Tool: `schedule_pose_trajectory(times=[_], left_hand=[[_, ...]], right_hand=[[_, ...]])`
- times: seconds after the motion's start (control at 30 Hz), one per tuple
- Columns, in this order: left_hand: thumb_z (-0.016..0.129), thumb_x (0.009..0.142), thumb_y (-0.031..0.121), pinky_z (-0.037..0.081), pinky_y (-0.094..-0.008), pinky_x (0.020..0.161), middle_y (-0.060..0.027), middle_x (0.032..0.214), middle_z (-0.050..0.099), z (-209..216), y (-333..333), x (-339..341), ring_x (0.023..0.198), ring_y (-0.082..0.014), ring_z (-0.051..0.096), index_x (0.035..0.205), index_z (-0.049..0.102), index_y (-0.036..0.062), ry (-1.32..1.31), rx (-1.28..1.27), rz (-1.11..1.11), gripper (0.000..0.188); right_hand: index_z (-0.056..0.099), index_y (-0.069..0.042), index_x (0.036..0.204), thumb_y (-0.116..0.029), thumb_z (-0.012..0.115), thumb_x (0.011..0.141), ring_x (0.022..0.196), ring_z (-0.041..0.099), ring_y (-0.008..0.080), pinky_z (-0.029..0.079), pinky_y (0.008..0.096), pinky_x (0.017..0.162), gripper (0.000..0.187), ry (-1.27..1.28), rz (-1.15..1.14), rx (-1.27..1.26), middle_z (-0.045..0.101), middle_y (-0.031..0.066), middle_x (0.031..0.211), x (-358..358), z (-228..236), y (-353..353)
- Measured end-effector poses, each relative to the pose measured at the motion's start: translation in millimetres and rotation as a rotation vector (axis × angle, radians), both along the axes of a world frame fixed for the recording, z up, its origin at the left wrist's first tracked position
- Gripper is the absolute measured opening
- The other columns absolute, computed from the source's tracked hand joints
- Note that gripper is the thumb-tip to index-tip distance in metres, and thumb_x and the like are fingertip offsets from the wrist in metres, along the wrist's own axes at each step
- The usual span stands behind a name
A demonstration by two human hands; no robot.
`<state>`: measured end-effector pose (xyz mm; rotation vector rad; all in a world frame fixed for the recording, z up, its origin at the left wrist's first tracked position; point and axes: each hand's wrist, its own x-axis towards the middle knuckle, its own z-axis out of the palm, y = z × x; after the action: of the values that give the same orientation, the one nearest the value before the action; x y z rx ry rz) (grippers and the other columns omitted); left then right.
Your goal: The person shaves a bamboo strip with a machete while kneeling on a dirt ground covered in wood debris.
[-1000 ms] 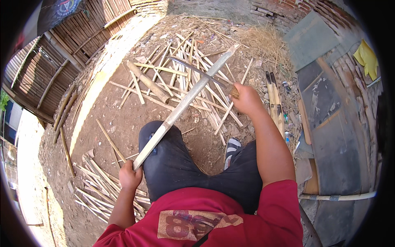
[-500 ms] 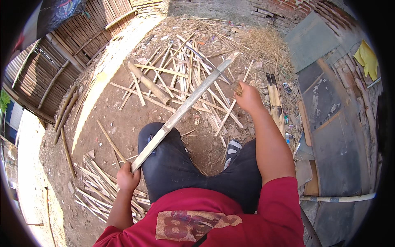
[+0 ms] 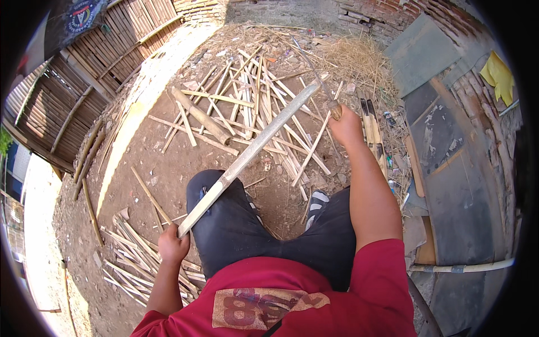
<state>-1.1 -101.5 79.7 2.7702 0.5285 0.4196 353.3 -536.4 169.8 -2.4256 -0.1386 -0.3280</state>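
Observation:
My left hand point(image 3: 173, 245) is closed round the near end of a long split bamboo slat point(image 3: 247, 159). The slat slants up to the right across my left thigh, its far end raised before me. In my closed right hand point(image 3: 345, 127) is the wooden handle of a long thin-bladed machete point(image 3: 315, 71). Its blade points away from me and slightly left, close by the slat's far end; whether the two touch I cannot tell.
Split bamboo strips point(image 3: 261, 101) lie in a loose heap ahead, with a thick bamboo piece point(image 3: 202, 116) on its left. Another pile of strips point(image 3: 132, 253) is beside my left forearm. Dark boards point(image 3: 455, 196) lie at the right. A brick wall point(image 3: 281, 14) stands at the back.
The machete has swung from lying across the slat to pointing away from me, and my right hand has shifted slightly right. My left hand and the slat have barely moved.

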Motion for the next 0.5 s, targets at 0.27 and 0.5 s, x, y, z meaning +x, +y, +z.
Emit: schedule_pose_trajectory(times=[0.27,0.5], left_hand=[[0.069,0.076,0.018,0.049,-0.0530,0.064,-0.0221,0.073,0.062,7.3,2.3,-6.8,0.069,-0.0453,0.062,0.081,0.059,0.0029,0.062,0.017,0.013,0.019],[0.069,0.077,0.017,0.048,-0.0519,0.063,-0.0232,0.071,0.061,-8.3,0.9,-4.2,0.068,-0.0471,0.061,0.078,0.057,0.0012,-0.009,-0.043,-0.005,0.020]], right_hand=[[0.062,-0.007,0.091,-0.017,0.072,0.081,0.084,0.068,0.0412,0.054,0.0510,0.077,0.017,-0.185,0.650,-0.479,0.069,0.0193,0.082,-68.8,6.4,60.8],[0.065,-0.005,0.101,-0.018,0.071,0.084,0.085,0.070,0.0412,0.055,0.0492,0.074,0.022,-0.082,0.111,-0.066,0.071,0.0200,0.087,-11.4,7.0,0.5]])
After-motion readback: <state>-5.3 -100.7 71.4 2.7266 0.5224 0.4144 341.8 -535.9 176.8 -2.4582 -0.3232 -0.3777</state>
